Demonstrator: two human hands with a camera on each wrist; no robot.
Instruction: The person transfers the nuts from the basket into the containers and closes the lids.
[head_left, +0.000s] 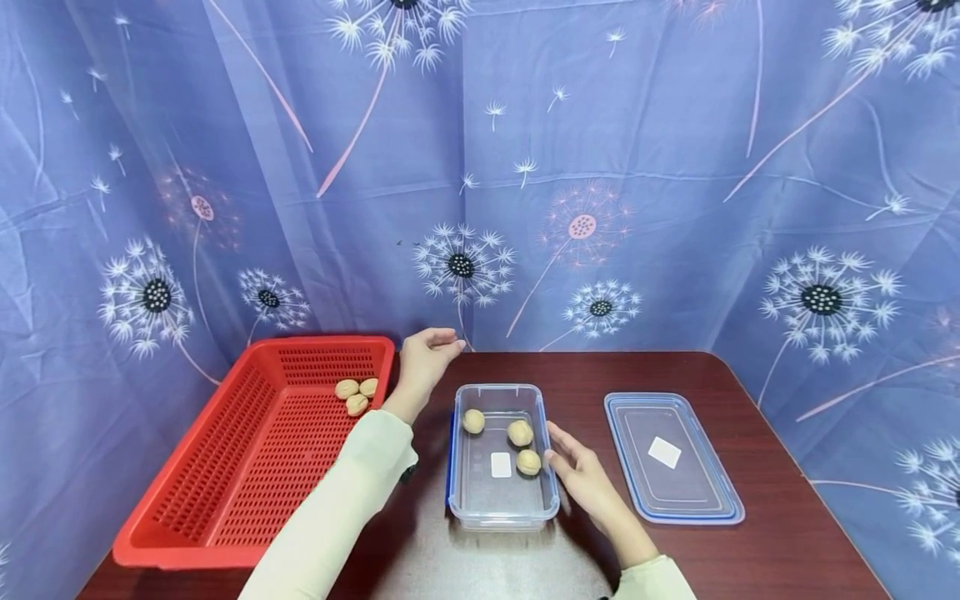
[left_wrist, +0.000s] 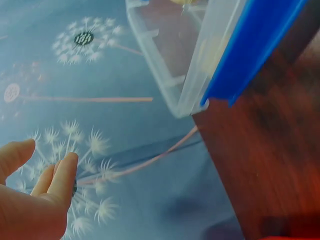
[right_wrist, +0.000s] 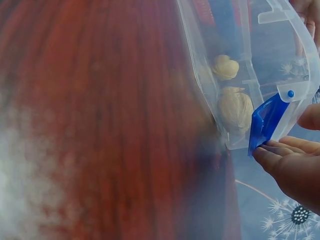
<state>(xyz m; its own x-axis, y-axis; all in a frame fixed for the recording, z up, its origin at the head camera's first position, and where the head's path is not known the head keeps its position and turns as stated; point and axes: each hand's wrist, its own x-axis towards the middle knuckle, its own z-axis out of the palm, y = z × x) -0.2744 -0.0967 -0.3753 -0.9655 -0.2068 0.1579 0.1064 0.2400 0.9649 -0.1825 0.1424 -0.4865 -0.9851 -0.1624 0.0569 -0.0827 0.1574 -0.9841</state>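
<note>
A clear plastic food container (head_left: 480,492) stands mid-table with three walnuts (head_left: 520,432) inside. My right hand (head_left: 588,483) is at its right side; in the right wrist view, the fingertips (right_wrist: 270,156) touch the blue side latch (right_wrist: 270,120), and the thumb stays apart from them. Between the container and the red basket (head_left: 180,517), my left hand (head_left: 427,364) is raised near the back edge of the table. Nothing shows between its thumb and loosely bent fingers in the left wrist view. Three more walnuts (head_left: 356,405) lie in the basket's right part, near the left forearm.
To the right of the container, a clear lid (head_left: 693,479) with a blue seal lies flat on the dark red wooden table (head_left: 780,542). A blue curtain (head_left: 675,250) with dandelion prints hangs behind the table and along both sides.
</note>
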